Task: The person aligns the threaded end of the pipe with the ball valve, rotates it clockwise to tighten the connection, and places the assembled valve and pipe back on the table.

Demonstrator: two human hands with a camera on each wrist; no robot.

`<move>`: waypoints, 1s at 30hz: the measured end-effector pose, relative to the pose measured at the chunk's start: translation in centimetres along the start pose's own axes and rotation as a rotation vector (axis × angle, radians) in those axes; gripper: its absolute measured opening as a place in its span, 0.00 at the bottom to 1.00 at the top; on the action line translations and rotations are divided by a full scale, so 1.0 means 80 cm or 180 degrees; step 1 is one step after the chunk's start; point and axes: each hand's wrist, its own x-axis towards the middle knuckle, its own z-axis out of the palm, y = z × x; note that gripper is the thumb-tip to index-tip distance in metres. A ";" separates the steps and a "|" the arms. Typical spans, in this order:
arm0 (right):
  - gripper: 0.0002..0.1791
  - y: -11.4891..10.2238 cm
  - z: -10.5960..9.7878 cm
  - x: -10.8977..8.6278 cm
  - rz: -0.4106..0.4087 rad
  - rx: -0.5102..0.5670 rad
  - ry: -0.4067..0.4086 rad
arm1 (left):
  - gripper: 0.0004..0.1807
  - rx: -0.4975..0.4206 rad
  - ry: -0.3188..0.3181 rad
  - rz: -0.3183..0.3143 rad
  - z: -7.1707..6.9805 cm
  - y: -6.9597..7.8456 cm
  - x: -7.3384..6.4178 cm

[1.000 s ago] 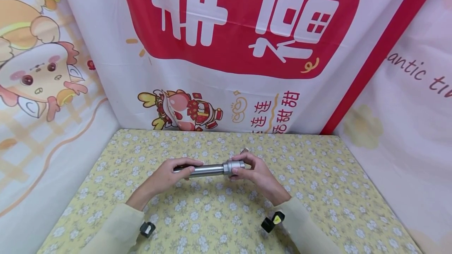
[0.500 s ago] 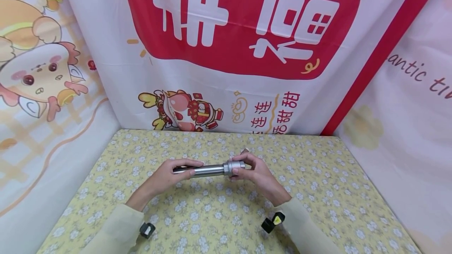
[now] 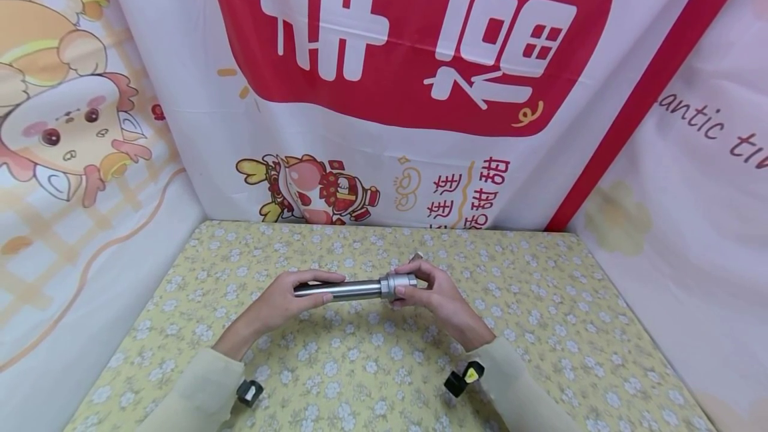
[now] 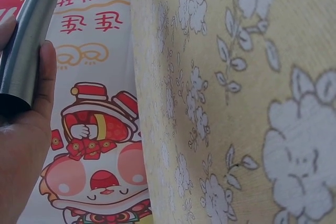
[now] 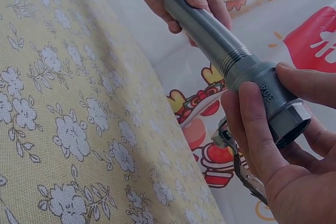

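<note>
A smooth steel pipe [image 3: 358,290] is held level above the table. My left hand [image 3: 282,300] grips its left end, with thumb and fingers on opposite sides. At the pipe's right end sits a metal ball valve [image 5: 270,95] marked 304. My right hand [image 3: 443,293] holds the valve body between thumb and fingers. Pipe threads [image 5: 234,62] show just outside the valve's mouth in the right wrist view, so the two parts are joined or lined up; how deep the thread sits is hidden. The valve's lever [image 5: 244,174] hangs off its side, and its other port opens outward.
Below the hands lies a table [image 3: 360,379] covered in yellow floral cloth. Printed fabric walls [image 3: 384,112] enclose it at the back and both sides. Black wrist devices [image 3: 250,392] are worn at both cuffs.
My left thumb has slid slightly down the near side of the pipe, and the fingers below it have gone out of sight. The right hand and valve stay in place.
</note>
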 end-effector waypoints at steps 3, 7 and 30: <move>0.25 0.001 0.000 0.000 0.0005 0.0003 0.0000 | 0.19 -0.0038 -0.0010 0.0048 0.001 0.000 0.000; 0.24 0.001 0.000 0.001 0.0005 -0.0043 0.0020 | 0.20 -0.0062 0.0022 0.0086 0.001 -0.002 0.000; 0.26 -0.003 -0.003 -0.001 -0.0009 0.0045 0.0020 | 0.22 0.0154 -0.0016 -0.0213 -0.005 0.008 0.007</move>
